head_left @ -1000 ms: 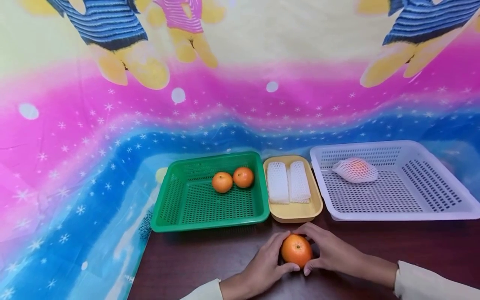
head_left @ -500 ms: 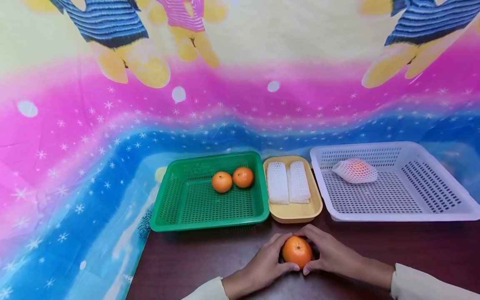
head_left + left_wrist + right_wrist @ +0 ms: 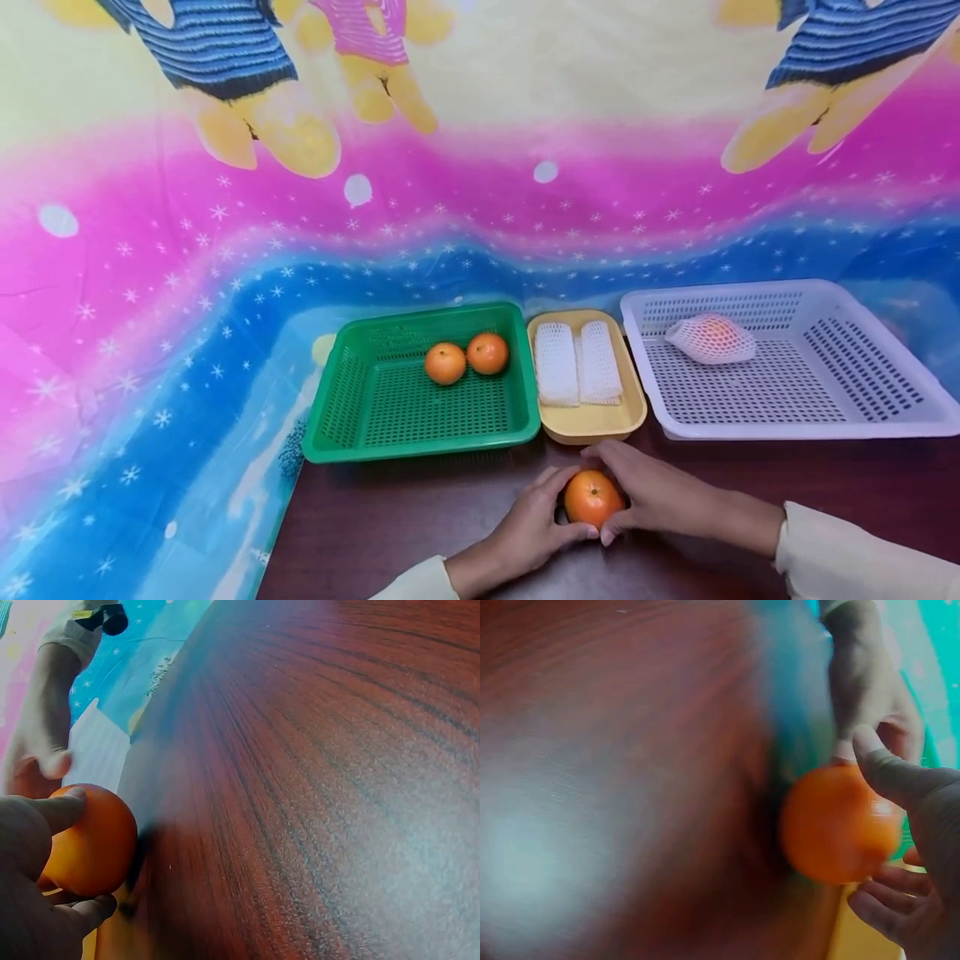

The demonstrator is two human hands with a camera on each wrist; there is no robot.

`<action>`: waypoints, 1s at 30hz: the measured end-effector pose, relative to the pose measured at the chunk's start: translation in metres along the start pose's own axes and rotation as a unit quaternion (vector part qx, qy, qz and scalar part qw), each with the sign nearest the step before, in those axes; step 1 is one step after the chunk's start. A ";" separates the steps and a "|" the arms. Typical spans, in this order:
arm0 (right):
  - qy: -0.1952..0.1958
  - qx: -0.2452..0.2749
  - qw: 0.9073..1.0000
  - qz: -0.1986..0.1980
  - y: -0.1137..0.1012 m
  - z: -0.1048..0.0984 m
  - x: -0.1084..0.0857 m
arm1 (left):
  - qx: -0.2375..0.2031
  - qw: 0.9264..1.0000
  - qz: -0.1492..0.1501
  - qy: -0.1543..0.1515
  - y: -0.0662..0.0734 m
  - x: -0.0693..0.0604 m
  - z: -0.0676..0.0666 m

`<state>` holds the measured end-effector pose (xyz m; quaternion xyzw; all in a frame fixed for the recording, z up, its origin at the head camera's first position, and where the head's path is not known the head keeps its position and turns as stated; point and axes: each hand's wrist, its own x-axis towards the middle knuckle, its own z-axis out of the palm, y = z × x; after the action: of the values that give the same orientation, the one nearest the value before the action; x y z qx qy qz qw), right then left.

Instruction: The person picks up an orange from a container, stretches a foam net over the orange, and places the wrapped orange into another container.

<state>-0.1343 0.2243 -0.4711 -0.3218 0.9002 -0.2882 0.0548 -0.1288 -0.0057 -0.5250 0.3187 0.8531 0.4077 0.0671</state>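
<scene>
An orange (image 3: 593, 498) sits at the front of the dark wooden table, between both hands. My left hand (image 3: 528, 521) grips its left side; in the left wrist view the thumb presses the top of the orange (image 3: 97, 844) and a finger curls below. On the other side, my right hand (image 3: 663, 493) is loosely curved around the fruit. The left wrist view shows a gap between that hand (image 3: 37, 754) and the orange. Blur in the right wrist view softens the orange (image 3: 836, 829), with the right thumb and fingers spread about it.
Behind the hands stand a green basket (image 3: 420, 448) with two oranges (image 3: 445, 364), a yellow tray (image 3: 588, 427) holding folded white foam nets (image 3: 557, 367), and a white basket (image 3: 810, 431) with a net-wrapped fruit (image 3: 712, 339). A patterned cloth (image 3: 480, 192) hangs behind.
My right hand has loosened and shifted slightly away from the orange, its thumb drawing a little to the left. The left hand and the orange stay nearly in place.
</scene>
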 end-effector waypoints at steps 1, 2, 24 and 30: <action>-0.006 -0.004 1.000 0.009 -0.002 -0.006 0.004 | 0.001 1.000 -0.001 -0.002 0.000 0.000 0.000; -0.006 -0.016 1.000 0.016 -0.005 -0.012 0.009 | 0.001 1.000 -0.003 -0.004 0.000 0.001 0.000; -0.047 -0.116 0.964 0.236 0.039 -0.073 0.163 | 0.008 0.999 -0.035 -0.006 0.003 0.002 0.000; 0.012 -0.034 0.961 0.274 0.048 -0.050 0.177 | -0.014 0.999 -0.048 -0.010 0.002 0.002 0.000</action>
<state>-0.3144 0.1700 -0.4411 -0.0610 0.9638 -0.2351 0.1100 -0.1293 -0.0038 -0.5228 0.2801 0.8608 0.4131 0.0996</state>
